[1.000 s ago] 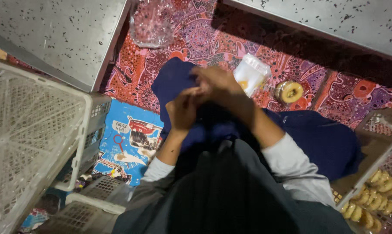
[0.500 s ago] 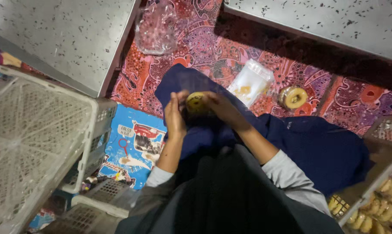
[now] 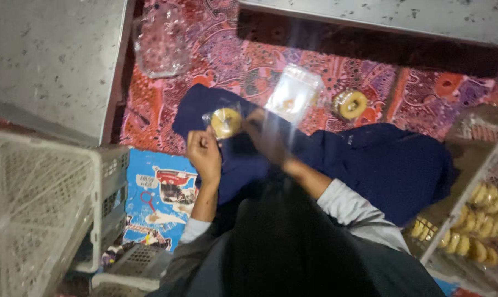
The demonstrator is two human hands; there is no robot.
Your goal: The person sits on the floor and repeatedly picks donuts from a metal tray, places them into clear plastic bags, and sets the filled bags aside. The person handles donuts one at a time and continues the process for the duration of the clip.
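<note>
Over red patterned cloth (image 3: 249,66) I see my left hand (image 3: 204,154) and blurred right hand (image 3: 268,140) pinching a clear-wrapped round yellow pastry (image 3: 226,122), near a flat clear packet (image 3: 293,94).

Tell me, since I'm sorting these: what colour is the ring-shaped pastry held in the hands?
Golden yellow: the ring-shaped pastry sits in clear wrap, seen in the head view.

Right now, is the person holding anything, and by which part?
Yes: a ring-shaped yellow pastry in a clear wrapper. The left hand pinches the wrapper's lower left edge; the blurred right hand holds its right side.
</note>
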